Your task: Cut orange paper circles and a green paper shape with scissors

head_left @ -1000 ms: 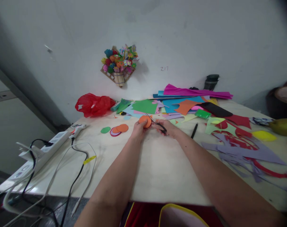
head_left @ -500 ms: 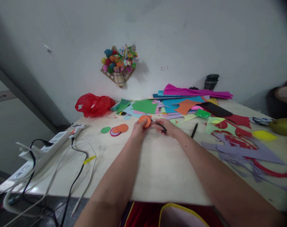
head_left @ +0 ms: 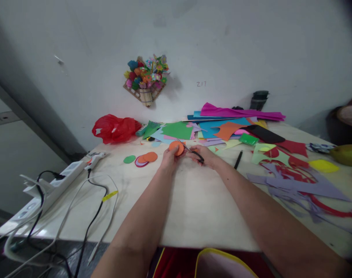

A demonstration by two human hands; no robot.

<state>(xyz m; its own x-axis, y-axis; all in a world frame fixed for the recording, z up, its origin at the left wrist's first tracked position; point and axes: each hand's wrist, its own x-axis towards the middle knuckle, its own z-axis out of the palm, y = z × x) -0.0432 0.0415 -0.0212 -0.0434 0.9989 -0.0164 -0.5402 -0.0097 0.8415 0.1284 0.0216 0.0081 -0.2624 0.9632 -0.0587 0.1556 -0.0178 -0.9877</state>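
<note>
My left hand pinches an orange paper circle above the table. Closed around the dark handles of a pair of scissors is my right hand; the blades point up and left and meet the circle's right edge. Fingers partly hide the grip of both hands. To the left, several cut circles lie on the table: a green circle alone, and orange circles overlapping purple and red ones.
Coloured paper sheets lie behind my hands. On the right are a black phone, a pen and purple scraps. A red plastic bag, a glue gun, cables and a power strip occupy the left.
The orange circle has shifted or turned very slightly left in my left hand, against the scissors. The things on the table have not moved.
</note>
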